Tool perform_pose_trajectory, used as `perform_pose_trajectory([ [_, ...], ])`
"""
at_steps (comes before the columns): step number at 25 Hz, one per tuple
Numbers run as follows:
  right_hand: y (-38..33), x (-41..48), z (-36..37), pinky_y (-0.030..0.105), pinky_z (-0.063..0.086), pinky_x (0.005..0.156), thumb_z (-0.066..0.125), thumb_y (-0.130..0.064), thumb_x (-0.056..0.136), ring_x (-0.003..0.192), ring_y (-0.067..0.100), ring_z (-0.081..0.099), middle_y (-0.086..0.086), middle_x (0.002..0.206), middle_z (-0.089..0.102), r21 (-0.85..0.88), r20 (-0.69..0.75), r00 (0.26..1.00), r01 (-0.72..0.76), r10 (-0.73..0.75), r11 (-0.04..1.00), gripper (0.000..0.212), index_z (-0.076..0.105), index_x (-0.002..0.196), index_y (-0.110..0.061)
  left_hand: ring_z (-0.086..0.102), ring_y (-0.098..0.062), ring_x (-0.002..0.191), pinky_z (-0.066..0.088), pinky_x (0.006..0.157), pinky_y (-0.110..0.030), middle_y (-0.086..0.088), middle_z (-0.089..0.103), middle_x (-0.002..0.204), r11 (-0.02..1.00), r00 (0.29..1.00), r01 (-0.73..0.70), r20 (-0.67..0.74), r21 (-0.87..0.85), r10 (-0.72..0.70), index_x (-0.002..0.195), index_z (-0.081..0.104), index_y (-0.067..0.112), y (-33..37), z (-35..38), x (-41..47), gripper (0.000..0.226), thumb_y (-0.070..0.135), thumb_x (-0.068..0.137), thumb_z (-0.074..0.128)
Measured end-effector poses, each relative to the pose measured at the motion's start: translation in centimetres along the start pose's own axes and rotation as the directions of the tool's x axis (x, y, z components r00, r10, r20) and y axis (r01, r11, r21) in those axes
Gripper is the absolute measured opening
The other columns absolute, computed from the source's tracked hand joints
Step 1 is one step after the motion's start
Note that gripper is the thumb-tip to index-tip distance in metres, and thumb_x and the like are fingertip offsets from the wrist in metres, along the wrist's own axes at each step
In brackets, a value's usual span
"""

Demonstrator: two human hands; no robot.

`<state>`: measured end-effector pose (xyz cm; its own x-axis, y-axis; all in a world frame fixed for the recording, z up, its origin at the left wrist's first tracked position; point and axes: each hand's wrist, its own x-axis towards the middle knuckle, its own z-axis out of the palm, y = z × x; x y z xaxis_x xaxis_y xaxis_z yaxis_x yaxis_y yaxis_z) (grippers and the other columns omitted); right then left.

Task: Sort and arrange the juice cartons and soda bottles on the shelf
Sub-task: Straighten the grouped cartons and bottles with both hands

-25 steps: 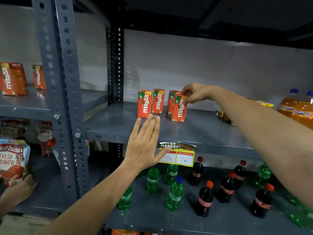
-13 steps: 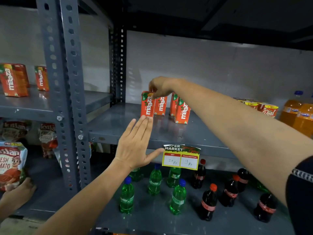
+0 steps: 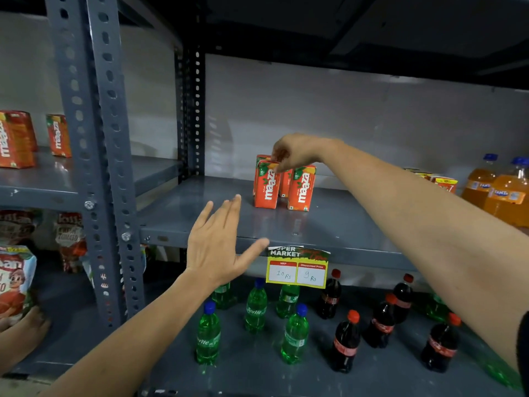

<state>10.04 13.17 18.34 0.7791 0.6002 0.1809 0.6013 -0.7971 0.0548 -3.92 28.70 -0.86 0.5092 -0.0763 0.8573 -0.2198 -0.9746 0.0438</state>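
Several orange Maaza juice cartons stand grouped on the grey middle shelf (image 3: 200, 213). My right hand (image 3: 294, 151) pinches the top of the front-left carton (image 3: 266, 186). Another carton (image 3: 302, 188) stands just right of it, with more partly hidden behind. My left hand (image 3: 220, 245) hovers flat and open at the shelf's front edge, holding nothing. On the shelf below stand green Sprite bottles (image 3: 256, 306) and dark cola bottles (image 3: 346, 342). Orange Fanta bottles (image 3: 506, 193) and more cartons (image 3: 445, 184) sit at the far right of the middle shelf.
A perforated grey upright (image 3: 94, 156) divides the racks. The left rack holds more Maaza cartons (image 3: 15, 140) and tomato snack bags (image 3: 14, 279); another person's hand (image 3: 25, 325) touches one. A yellow price tag (image 3: 296, 267) hangs from the shelf edge.
My right hand moved from the right carton to the left one and has shifted it to the front, beside the right carton. My left hand stayed open at the shelf edge.
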Motion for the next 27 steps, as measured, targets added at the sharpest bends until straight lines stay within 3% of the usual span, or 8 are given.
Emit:
perform_pose_trajectory([
  [2,1.4,-1.1,-0.2,0.028,0.047,0.091,0.070,-0.039,0.079,0.108,0.018,0.059,0.006,0.123,0.062,0.167,-0.076,0.997,0.014,-0.002,0.986,0.052,0.056,0.122,-0.014,0.048,-0.027,0.129,0.033,0.110,-0.040,-0.012,0.052,0.140,0.932,0.975,0.223,0.068,-0.287,-0.212,0.142,0.037,0.008,0.1,-0.6,2.2,0.096,0.079,0.079,0.028],
  [4,3.3,-2.5,0.5,0.030,0.048,0.095,0.067,-0.042,0.080,0.109,0.016,0.058,0.004,0.122,0.061,0.405,-0.307,0.950,0.076,0.058,0.911,0.051,0.056,0.122,-0.016,0.050,-0.020,0.126,0.039,0.102,-0.032,-0.008,0.049,0.143,0.723,0.916,0.397,0.187,-0.566,-0.356,0.142,0.036,0.012,-0.4,-0.5,5.5,0.093,0.073,0.075,0.051],
  [7,5.8,-4.3,4.2,0.038,0.051,0.095,0.068,-0.032,0.082,0.105,0.018,0.058,0.001,0.109,0.060,0.772,-0.453,0.836,0.193,0.310,0.606,0.045,0.053,0.121,-0.014,0.052,-0.019,0.122,0.043,0.098,-0.031,-0.009,0.047,0.142,0.510,0.830,0.554,0.389,-0.659,-0.399,0.145,0.028,0.013,-1.1,1.0,9.8,0.090,0.046,0.075,0.074],
  [9,6.7,-5.0,7.7,0.041,0.051,0.092,0.071,-0.020,0.081,0.108,0.026,0.057,0.009,0.113,0.057,0.879,-0.329,0.872,0.143,0.362,0.454,0.051,0.048,0.125,-0.013,0.053,-0.020,0.118,0.045,0.099,-0.034,-0.011,0.050,0.138,0.500,0.804,0.594,0.473,-0.631,-0.360,0.143,0.028,0.012,-1.2,2.6,10.9,0.088,0.034,0.074,0.078],
  [11,7.1,-5.4,10.2,0.039,0.054,0.084,0.073,-0.011,0.078,0.111,0.028,0.055,0.012,0.119,0.055,0.914,-0.239,0.908,0.090,0.344,0.397,0.056,0.043,0.124,-0.018,0.057,-0.020,0.113,0.048,0.097,-0.038,-0.010,0.055,0.131,0.542,0.788,0.607,0.526,-0.580,-0.320,0.138,0.034,0.012,-1.7,4.2,11.2,0.083,0.026,0.071,0.082],
  [15,7.3,-5.2,10.5,0.029,0.059,0.065,0.070,-0.008,0.081,0.112,0.021,0.053,0.002,0.114,0.051,0.915,-0.209,0.938,0.089,0.275,0.393,0.055,0.040,0.117,-0.037,0.062,-0.020,0.104,0.052,0.092,-0.041,-0.008,0.058,0.127,0.550,0.774,0.606,0.586,-0.575,-0.241,0.132,0.044,0.015,-2.7,5.7,12.0,0.072,0.016,0.071,0.082],
  [20,7.0,-4.8,10.7,0.024,0.059,0.059,0.066,-0.011,0.084,0.100,0.014,0.056,-0.007,0.108,0.050,0.902,-0.229,0.937,0.102,0.265,0.419,0.053,0.039,0.117,-0.043,0.063,-0.025,0.106,0.051,0.095,-0.047,-0.011,0.064,0.121,0.575,0.780,0.600,0.565,-0.556,-0.268,0.124,0.053,0.012,-2.9,6.6,12.7,0.064,0.016,0.068,0.084],
  [27,6.5,-4.9,10.7,0.036,0.060,0.072,0.062,-0.013,0.087,0.117,0.023,0.052,0.004,0.115,0.051,0.916,-0.187,0.946,0.070,0.266,0.396,0.053,0.036,0.121,-0.043,0.065,-0.026,0.103,0.053,0.091,-0.048,-0.011,0.065,0.119,0.591,0.772,0.607,0.572,-0.532,-0.278,0.126,0.052,0.009,-2.8,6.4,13.1,0.066,0.019,0.068,0.083],
])
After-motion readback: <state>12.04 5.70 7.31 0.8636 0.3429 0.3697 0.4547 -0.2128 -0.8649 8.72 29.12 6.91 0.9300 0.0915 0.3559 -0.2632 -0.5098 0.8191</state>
